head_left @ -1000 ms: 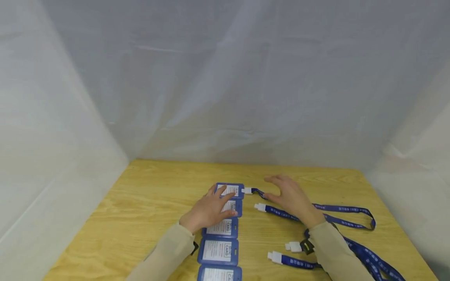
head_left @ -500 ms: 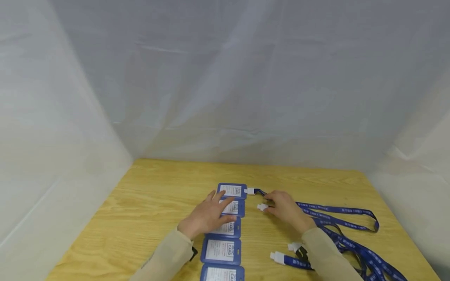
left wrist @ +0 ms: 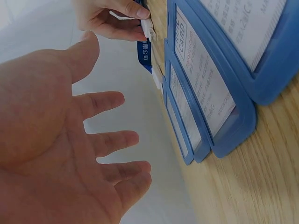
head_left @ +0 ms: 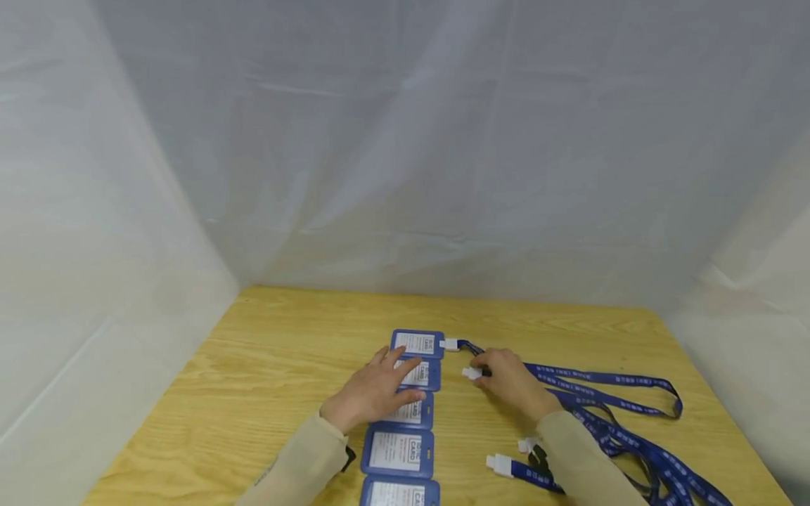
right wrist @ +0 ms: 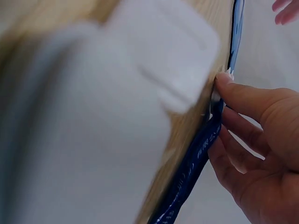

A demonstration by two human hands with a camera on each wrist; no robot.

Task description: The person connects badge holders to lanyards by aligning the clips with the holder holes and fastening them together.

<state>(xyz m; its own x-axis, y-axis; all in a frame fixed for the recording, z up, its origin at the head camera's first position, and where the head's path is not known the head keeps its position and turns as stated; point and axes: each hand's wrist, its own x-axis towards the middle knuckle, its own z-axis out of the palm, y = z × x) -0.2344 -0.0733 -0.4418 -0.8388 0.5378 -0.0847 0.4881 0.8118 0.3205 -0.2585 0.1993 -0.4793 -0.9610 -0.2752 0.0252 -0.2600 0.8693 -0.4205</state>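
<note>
My left hand [head_left: 370,393] hovers with spread fingers over a column of blue badge holders [head_left: 399,450]; the left wrist view shows its palm bare, fingers apart from the holders [left wrist: 205,74]. My right hand [head_left: 512,383] pinches a blue lanyard at its white plastic clip [head_left: 471,373], beside the second holder from the far end. In the right wrist view, thumb and fingers grip the lanyard strap [right wrist: 191,163] at its end, close over the table. The farthest badge holder [head_left: 418,343] has another lanyard's white clip [head_left: 451,344] at its slot.
Several blue lanyards [head_left: 658,457] lie in a loose heap at the right, partly under the right sleeve. Another white clip [head_left: 500,464] points toward the holders. The wooden table [head_left: 304,316] is enclosed by pale sheeting [head_left: 405,176] at the back and sides.
My right hand has come down and slightly left, from spread fingers near the far lanyard to pinching the second lanyard's clip end. My left hand has hardly moved over the badge holders.
</note>
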